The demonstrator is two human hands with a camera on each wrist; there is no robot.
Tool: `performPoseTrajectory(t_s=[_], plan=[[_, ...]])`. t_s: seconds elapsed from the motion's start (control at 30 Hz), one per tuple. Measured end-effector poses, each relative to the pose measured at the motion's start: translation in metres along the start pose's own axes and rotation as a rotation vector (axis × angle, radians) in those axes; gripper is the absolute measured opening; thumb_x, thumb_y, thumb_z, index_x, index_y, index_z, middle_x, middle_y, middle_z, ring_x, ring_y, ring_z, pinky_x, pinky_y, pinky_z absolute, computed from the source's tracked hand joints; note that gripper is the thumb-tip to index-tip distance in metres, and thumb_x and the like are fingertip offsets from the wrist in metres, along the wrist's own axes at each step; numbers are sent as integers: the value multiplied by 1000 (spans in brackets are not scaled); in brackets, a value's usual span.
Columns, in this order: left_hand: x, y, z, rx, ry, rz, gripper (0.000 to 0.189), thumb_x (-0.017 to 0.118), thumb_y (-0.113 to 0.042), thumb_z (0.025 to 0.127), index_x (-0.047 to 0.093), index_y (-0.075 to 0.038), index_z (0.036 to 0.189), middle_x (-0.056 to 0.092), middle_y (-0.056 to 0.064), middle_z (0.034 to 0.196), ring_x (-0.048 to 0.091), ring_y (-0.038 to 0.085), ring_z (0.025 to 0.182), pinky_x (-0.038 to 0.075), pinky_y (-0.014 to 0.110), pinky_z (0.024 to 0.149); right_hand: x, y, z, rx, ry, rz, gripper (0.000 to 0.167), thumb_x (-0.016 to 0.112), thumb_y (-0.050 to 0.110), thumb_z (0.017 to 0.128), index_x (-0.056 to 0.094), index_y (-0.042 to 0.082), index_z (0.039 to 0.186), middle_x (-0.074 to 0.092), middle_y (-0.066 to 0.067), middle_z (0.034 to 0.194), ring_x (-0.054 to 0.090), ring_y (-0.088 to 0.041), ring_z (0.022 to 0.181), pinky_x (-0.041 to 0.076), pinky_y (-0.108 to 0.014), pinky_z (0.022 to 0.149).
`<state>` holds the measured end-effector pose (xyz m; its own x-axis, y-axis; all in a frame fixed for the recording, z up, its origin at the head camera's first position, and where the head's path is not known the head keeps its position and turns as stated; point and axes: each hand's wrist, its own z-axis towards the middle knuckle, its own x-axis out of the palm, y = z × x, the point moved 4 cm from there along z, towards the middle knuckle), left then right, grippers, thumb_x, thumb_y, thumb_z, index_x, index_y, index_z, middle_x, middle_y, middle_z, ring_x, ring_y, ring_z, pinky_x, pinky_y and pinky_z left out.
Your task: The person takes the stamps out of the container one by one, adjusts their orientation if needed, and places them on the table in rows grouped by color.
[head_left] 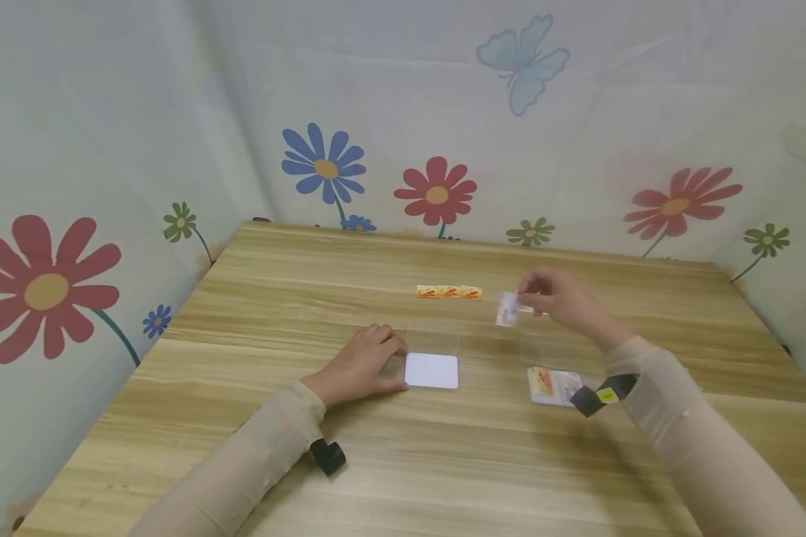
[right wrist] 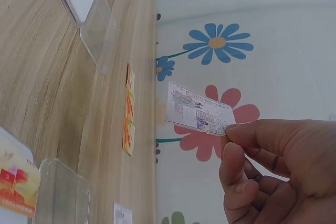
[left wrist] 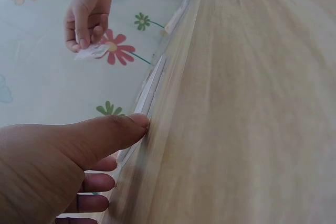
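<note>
- Head: The right hand (head_left: pixel 560 302) held a pale stamp (head_left: pixel 507 309) above the bench (head_left: pixel 403 470), its print too small to read; the left hand (head_left: pixel 359 365), fingers spread, touched an open case (head_left: pixel 432 371).
- Left wrist: The left thumb met the case, seen edge-on, its inside hidden.
- Right wrist: Line drawings showed on the stamp, pinched by one corner beyond thumb and forefinger; a second case (right wrist: pixel 65 198) was cut off.

Flower-printed backdrop (head_left: pixel 389 82) with pale blue butterfly (head_left: pixel 527 67)

The pale stamp (head_left: pixel 507 310) — in the head view — is too small to read.
</note>
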<state>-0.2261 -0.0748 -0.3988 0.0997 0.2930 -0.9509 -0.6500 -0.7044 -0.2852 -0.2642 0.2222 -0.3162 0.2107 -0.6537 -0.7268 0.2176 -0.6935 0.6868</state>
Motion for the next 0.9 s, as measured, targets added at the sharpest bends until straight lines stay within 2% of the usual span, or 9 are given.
performPoseTrajectory(t_s=[0.33, 0.67, 0.9], plan=[[-1, -1, 0, -14, 12, -4, 50, 75, -44, 79, 62, -10, 114, 58, 4, 112, 51, 21, 105, 42, 40, 98, -9, -15, 1, 46, 3, -3, 17, 59, 12, 93, 57, 0, 105, 62, -16, 95, 56, -16, 72, 47, -25, 57], [-1, 0, 1, -6, 7, 9, 50, 74, -44, 79, 63, -10, 114, 58, 4, 111, 50, 20, 104, 42, 39, 97, -20, -33, 5, 95, -14, -16, 19, 58, 13, 94, 57, 1, 108, 62, -14, 96, 57, -22, 76, 47, -25, 56], [-1, -1, 0, -4, 8, 1, 50, 75, -43, 79, 63, -9, 114, 59, 4, 111, 51, 21, 104, 41, 40, 99, -25, -43, 7, 103, -8, -44, 18, 57, 13, 94, 56, 0, 107, 62, -19, 97, 56, -17, 72, 46, -24, 55]])
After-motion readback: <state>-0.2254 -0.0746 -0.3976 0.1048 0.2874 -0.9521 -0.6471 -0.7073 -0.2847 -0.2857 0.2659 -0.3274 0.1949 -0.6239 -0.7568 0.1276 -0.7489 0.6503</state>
